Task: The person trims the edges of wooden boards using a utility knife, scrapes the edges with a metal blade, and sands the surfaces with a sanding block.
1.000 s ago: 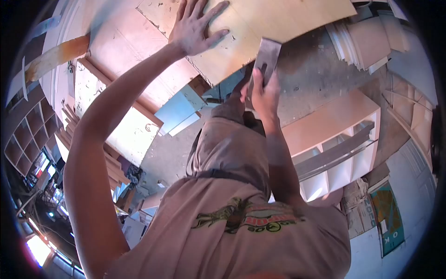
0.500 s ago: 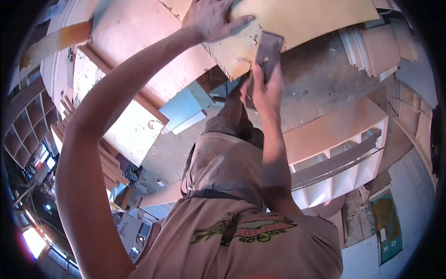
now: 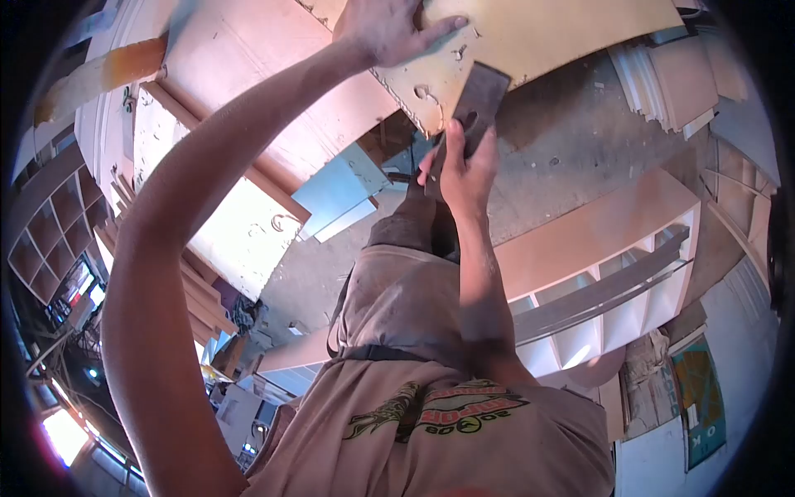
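Observation:
A pale yellow board point(image 3: 571, 37) lies at the top of the view, with wood shavings near its edge. My left hand point(image 3: 387, 31) rests on this board, thumb stretched out, partly cut off by the frame's top. In my right hand point(image 3: 468, 170) is a dark, flat-faced tool point(image 3: 484, 91) that looks like a hand plane. Its upper end is tilted up beside the board's near edge, and my fingers wrap round its lower part. Whether it touches the board I cannot tell.
Pinkish panels point(image 3: 248, 70) lie left of the yellow board. A long shelf unit point(image 3: 571, 228) is on the floor at right. Stacked boards point(image 3: 662, 87) stand at upper right, and a blue-white box point(image 3: 335, 186) is below the panels.
The plane-like tool is now sharp rather than blurred, and has shifted slightly with my right hand. The view has moved a little; my left hand stays on the board.

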A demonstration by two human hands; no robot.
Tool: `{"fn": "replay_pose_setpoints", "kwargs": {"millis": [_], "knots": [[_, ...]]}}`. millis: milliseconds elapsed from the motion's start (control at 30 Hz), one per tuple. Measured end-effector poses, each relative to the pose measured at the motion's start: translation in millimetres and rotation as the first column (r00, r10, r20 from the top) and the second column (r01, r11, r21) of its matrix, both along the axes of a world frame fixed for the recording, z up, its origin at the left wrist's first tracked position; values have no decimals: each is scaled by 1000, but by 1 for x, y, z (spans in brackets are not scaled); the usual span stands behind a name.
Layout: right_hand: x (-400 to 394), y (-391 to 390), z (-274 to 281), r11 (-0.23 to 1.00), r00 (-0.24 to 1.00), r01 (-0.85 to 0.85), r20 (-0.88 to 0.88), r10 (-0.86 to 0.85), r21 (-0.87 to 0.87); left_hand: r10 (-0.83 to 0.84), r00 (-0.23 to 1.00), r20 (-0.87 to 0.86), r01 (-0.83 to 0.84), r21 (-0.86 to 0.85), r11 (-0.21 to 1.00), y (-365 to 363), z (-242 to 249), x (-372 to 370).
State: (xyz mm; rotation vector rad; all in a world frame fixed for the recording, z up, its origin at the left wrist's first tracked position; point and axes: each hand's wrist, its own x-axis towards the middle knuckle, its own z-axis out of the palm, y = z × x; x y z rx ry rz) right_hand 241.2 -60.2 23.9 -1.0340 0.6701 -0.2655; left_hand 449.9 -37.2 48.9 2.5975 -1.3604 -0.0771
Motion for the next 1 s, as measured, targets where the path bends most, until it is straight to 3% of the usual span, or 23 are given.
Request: {"fn": "replay_pose_setpoints", "kwargs": {"millis": [200, 300, 367, 400, 433, 500, 600, 667, 700, 767, 800, 833, 867, 900, 933, 967, 1000], "knots": [[-1, 0, 4, 996, 999, -31, 30, 33, -80, -10, 999, 38, 9, 19, 1000, -1, 2, 0], [-42, -20, 18, 990, 992, 125, 5, -125, 59, -22, 999, 27, 21, 22, 1000, -1, 6, 6], [-75, -47, 16, 995, 978, 96, -185, -93, 11, -42, 999, -14, 43, 31, 999, 0, 6, -2], [-89, -59, 4, 965, 949, 37, -293, -115, -259, -32, 999, 0, 32, 39, 999, -1, 7, -1], [-110, -85, -7, 797, 932, -214, -363, -7, -564, -27, 1000, 15, 26, 47, 999, -2, 8, 1], [-126, -115, 5, 702, 904, -195, -404, -143, -685, -62, 998, -3, 62, 34, 997, -2, 8, 3], [-116, -122, 42, 668, 848, -163, -449, -282, -727, -23, 999, 24, 22, 57, 998, -5, 10, -2], [-100, -119, 54, 557, 951, 24, -154, -269, -830, -104, 991, 82, 106, -22, 994, 3, -7, 8], [-93, -116, 56, 553, 946, 53, -135, -293, -832, -157, 979, 132, 169, -85, 982, 7, -16, 13], [-83, -114, 57, 593, 808, 292, -138, -573, -750, -176, 969, 172, 191, -80, 978, 0, -15, 19], [-78, -117, 44, 631, 754, 551, 2, -656, -546, -122, 982, 144, 133, -68, 989, -9, -14, 24], [-68, -120, 37, 616, 735, 574, 9, -678, -540, -65, 992, 108, 71, -49, 996, -17, -13, 26], [-56, -120, 31, 625, 665, 719, 40, -746, -304, -40, 994, 102, 57, -172, 984, -41, -11, 36], [-42, -120, 27, 586, 588, 809, 50, -808, -50, -67, 970, 233, 143, -326, 934, -68, -11, 45], [-25, -117, 18, 559, 559, 829, 20, -829, -16, -150, 961, 233, 224, -335, 915, -95, -12, 66], [-10, -110, 11, 533, 533, 846, -12, -846, 15, -198, 979, 50, 202, -360, 911, -131, 2, 61], [2, -104, 9, 532, 536, 843, -59, -842, 77, -239, 971, -7, 226, -302, 926, -161, 9, 60]]}}
